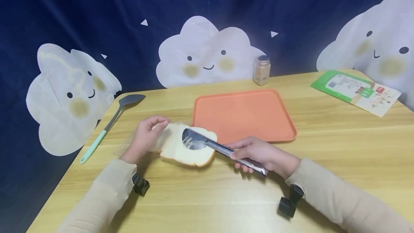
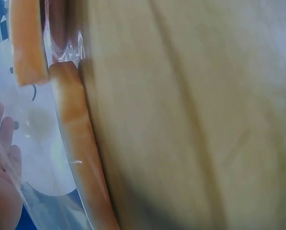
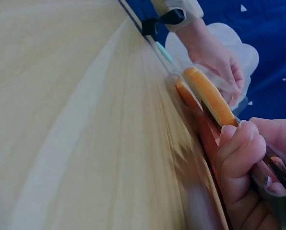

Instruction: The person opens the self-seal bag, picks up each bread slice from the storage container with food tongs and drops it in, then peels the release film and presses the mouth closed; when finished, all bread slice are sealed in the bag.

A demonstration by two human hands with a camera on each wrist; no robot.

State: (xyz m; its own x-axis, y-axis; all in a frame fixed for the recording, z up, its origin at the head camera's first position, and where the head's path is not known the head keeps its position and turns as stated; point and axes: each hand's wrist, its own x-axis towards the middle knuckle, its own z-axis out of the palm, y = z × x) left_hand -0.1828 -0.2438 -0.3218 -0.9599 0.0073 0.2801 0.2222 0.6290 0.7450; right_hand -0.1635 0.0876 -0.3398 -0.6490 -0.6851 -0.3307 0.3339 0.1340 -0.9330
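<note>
My right hand [image 1: 255, 154] grips a pair of metal tongs [image 1: 223, 149] by the handle. Their head lies across the white face of a bread slice [image 1: 203, 157], one tong blade on top. My left hand [image 1: 147, 136] holds the edge of a clear plastic bag [image 1: 124, 146], thumb and fingers close together. Inside the bag sits another bread slice [image 2: 78, 129], its brown crust toward the left wrist camera. The tonged slice overlaps the bagged bread in the head view and shows its crust [image 3: 208, 91] in the right wrist view.
An orange tray [image 1: 242, 116] lies just beyond the bread. A grey spatula with a mint handle [image 1: 97, 146] rests at the table's left edge. At the back stand a dark-lidded jar [image 1: 262, 71] and, farther right, a flat green-and-white packet [image 1: 355, 91].
</note>
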